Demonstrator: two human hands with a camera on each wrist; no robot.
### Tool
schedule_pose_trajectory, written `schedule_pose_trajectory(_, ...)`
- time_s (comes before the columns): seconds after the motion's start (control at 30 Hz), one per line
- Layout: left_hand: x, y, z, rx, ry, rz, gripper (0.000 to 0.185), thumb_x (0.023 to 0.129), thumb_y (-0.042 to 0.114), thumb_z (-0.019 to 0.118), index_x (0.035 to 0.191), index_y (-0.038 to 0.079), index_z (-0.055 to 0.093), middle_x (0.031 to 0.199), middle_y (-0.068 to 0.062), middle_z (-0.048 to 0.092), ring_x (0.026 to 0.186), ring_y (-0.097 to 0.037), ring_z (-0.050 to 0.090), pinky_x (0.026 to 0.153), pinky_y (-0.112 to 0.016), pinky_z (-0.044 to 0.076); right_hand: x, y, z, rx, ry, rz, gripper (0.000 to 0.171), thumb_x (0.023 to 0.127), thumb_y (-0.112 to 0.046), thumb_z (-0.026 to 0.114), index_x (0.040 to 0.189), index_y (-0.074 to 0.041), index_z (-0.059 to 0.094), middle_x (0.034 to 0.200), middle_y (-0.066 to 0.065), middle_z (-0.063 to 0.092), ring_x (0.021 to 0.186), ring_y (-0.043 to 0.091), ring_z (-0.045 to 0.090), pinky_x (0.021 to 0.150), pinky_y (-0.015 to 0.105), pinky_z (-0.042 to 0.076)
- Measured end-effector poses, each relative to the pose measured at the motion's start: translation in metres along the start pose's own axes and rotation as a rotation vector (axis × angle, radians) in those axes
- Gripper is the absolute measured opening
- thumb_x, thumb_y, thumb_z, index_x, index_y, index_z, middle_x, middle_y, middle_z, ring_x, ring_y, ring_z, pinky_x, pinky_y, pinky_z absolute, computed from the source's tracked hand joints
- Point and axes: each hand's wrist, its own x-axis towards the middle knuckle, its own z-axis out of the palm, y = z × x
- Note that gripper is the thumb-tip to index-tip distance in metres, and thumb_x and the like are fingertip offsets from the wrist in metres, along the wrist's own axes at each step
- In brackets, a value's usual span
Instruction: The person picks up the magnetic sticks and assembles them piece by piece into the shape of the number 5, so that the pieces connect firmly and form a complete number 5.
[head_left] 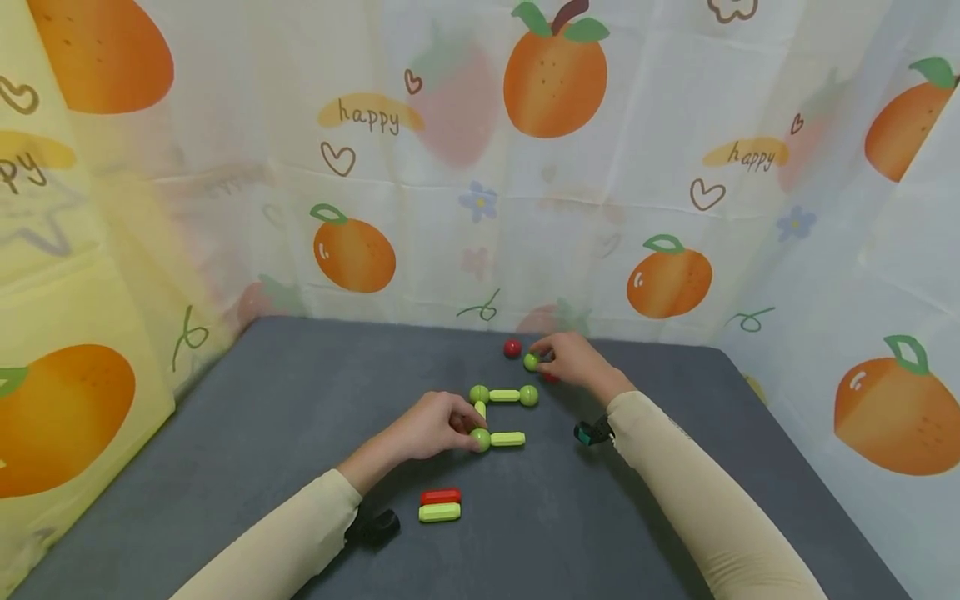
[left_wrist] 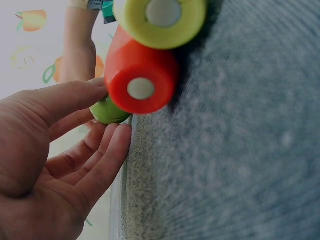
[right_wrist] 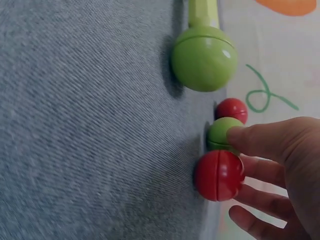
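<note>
A frame of green balls and sticks lies mid-table: a green stick (head_left: 504,395) joins two green balls, and a short stick runs down to a lower green ball (head_left: 481,439) with another green stick (head_left: 507,438). My left hand (head_left: 467,427) pinches that lower ball (left_wrist: 109,111). Farther back, my right hand (head_left: 543,359) holds a loose green ball (head_left: 531,362) (right_wrist: 222,132) by the fingertips. One red ball (head_left: 512,347) (right_wrist: 231,109) lies just beyond it. A second red ball (right_wrist: 219,175) sits under the right fingers.
A red stick (head_left: 440,497) (left_wrist: 142,80) and a green stick (head_left: 439,512) (left_wrist: 160,20) lie side by side near the front, behind my left wrist. The grey table (head_left: 247,433) is walled on three sides by fruit-printed curtains (head_left: 450,208).
</note>
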Motion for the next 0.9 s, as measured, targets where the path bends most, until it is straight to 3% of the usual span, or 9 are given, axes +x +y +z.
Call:
schedule_pose_trajectory(0.2, 0.000, -0.001, 0.000, 0.014, 0.000, -0.008, 0.020, 0.093, 0.022, 0.091, 0.113, 0.019, 0.086, 0.095, 0.013, 0.074, 0.083, -0.008, 0.070, 0.071, -0.030, 0.059, 0.001, -0.002, 0.008, -0.037, 0.012, -0.019, 0.034, 0.103, -0.013, 0.078, 0.136, -0.008, 0.076, 0.114, 0.008, 0.075, 0.098, 0.024, 0.069, 0.085, 0.044, 0.059)
schedule_pose_trajectory(0.47, 0.000, -0.001, 0.001, -0.012, 0.004, -0.016, 0.020, 0.092, 0.022, 0.091, 0.111, 0.020, 0.086, 0.096, 0.012, 0.075, 0.084, -0.009, 0.071, 0.072, -0.032, 0.059, 0.002, -0.002, 0.016, -0.061, 0.029, -0.014, 0.032, 0.104, -0.016, 0.077, 0.136, -0.011, 0.077, 0.129, 0.006, 0.075, 0.117, 0.029, 0.070, 0.097, 0.047, 0.058)
schedule_pose_trajectory(0.9, -0.001, -0.003, 0.002, -0.010, 0.006, 0.003, 0.018, 0.093, 0.020, 0.090, 0.111, 0.019, 0.086, 0.095, 0.012, 0.074, 0.084, -0.009, 0.070, 0.071, -0.031, 0.059, -0.017, -0.006, 0.004, -0.047, 0.123, -0.064, 0.034, 0.101, -0.021, 0.081, 0.132, -0.006, 0.078, 0.123, 0.008, 0.076, 0.114, 0.030, 0.070, 0.096, 0.050, 0.058)
